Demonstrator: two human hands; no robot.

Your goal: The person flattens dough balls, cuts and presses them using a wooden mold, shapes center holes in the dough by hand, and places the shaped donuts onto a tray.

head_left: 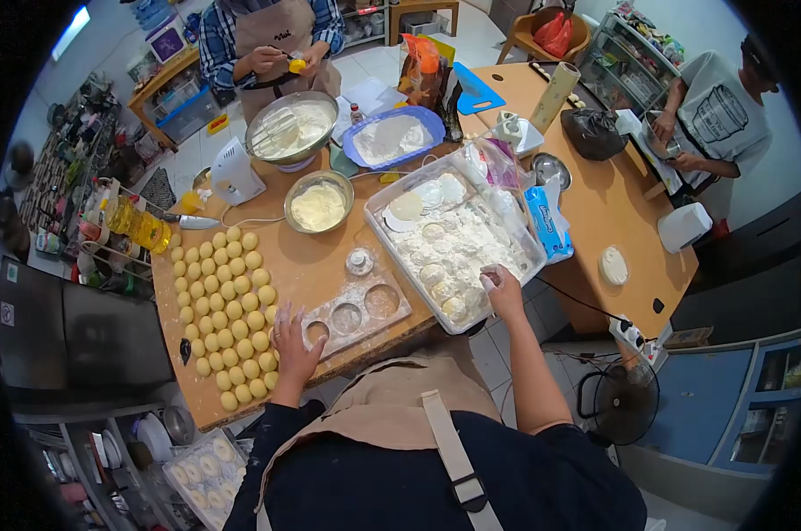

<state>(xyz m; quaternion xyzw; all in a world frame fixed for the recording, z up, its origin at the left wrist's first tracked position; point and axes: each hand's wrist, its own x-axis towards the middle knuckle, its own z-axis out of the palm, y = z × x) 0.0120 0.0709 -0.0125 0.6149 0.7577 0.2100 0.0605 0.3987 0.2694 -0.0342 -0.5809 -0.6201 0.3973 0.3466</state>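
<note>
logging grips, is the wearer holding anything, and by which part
The left hand is at the left end of the holed board, no firm grip showing; whether the right hand, over the tray, pinches anything cannot be told.

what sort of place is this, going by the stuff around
Probably a small bakery or a kitchen used for baking: rows of what look like dough balls on the table, a white mixer beside a bowl, and a plastic tray holding flour-like powder.

My worktop [319, 267]: smooth, wood-look. Flour tray [410, 269], 1 o'clock: smooth plastic. Mixing bowl [296, 161], 11 o'clock: glossy metal. My apron [374, 403]: matt cloth.
</note>
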